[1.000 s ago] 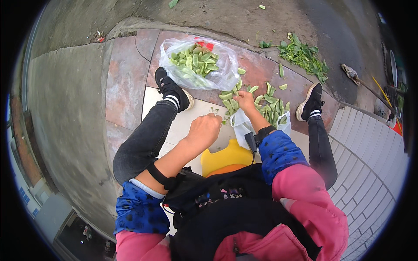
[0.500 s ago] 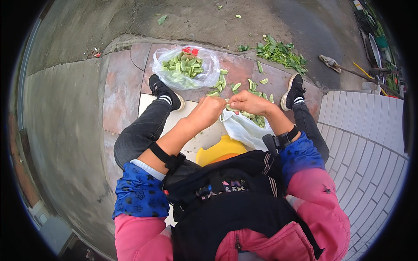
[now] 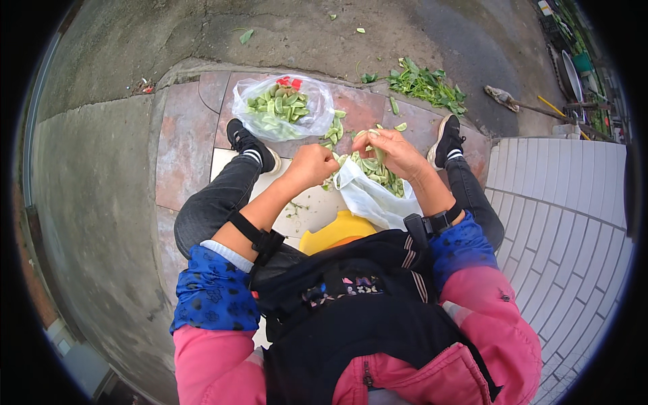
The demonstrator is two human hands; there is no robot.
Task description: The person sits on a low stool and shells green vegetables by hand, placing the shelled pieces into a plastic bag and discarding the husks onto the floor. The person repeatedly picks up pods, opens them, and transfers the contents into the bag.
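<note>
My right hand (image 3: 397, 154) is closed on a flat green bean pod (image 3: 378, 155), fingers pinched over an open white plastic bag (image 3: 371, 202). More pods and shells (image 3: 386, 179) lie in that bag's mouth and around it. My left hand (image 3: 312, 166) is curled closed just left of the bag, apart from the right; whatever it may hold is hidden by the fingers. Beyond my left hand stands a clear plastic bag (image 3: 322, 101) part filled with whole green pods (image 3: 278, 102), with a red patch at its far edge.
Loose pods (image 3: 335, 128) are scattered on the reddish tiles between my shoes. A yellow rounded thing (image 3: 331, 233) sits between my thighs. Farther off lie a heap of leafy stems (image 3: 428, 86) and a long-handled tool (image 3: 501, 98). White brick-like tiling (image 3: 553, 216) covers the right side.
My hands have separated: the left has drawn back to the left, while the right has risen slightly with a pod in its fingers. The view has shifted a little.
</note>
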